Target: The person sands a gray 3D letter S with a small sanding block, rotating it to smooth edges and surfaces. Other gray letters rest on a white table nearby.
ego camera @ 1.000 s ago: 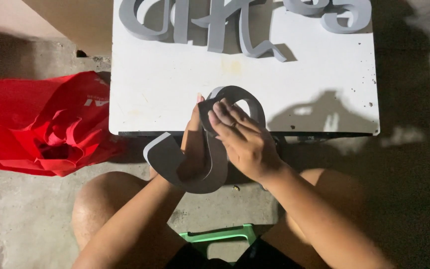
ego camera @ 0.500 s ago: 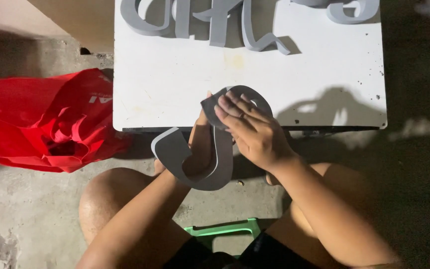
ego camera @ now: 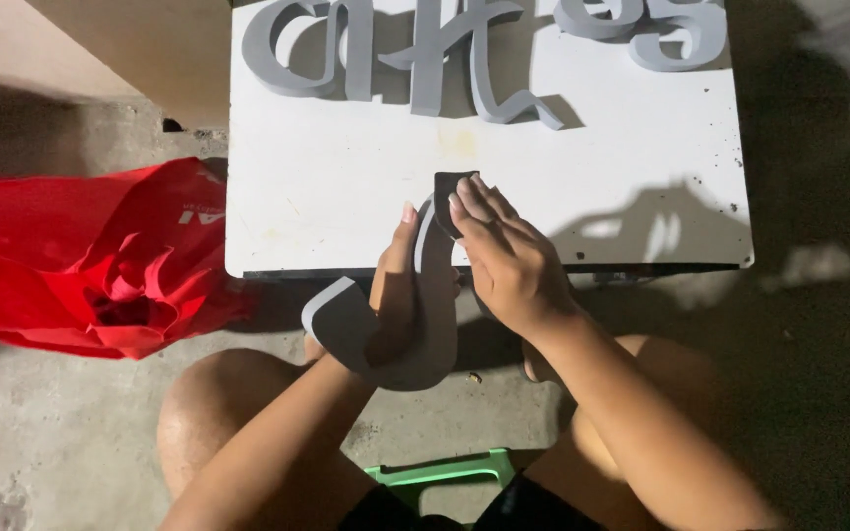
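My left hand [ego camera: 393, 285] grips a thick grey curved foam letter shape [ego camera: 341, 320] from behind, holding it upright at the front edge of a white board [ego camera: 346, 187]. My right hand [ego camera: 509, 261] presses a small dark pad [ego camera: 448, 197] against the top curve of that shape, fingers flat over it. More grey cut-out letters [ego camera: 425, 59] lie in a row along the far side of the board. The upper loop of the held shape is mostly hidden under my right hand.
A crumpled red bag [ego camera: 100, 265] lies on the concrete floor to the left. A green plastic stool [ego camera: 440, 470] shows between my knees. A beige panel [ego camera: 100, 49] stands at the top left. Dark shadow covers the floor to the right.
The held shape has turned more edge-on, and my right hand with the pad has shifted slightly up along its top curve. The view has tilted a little.
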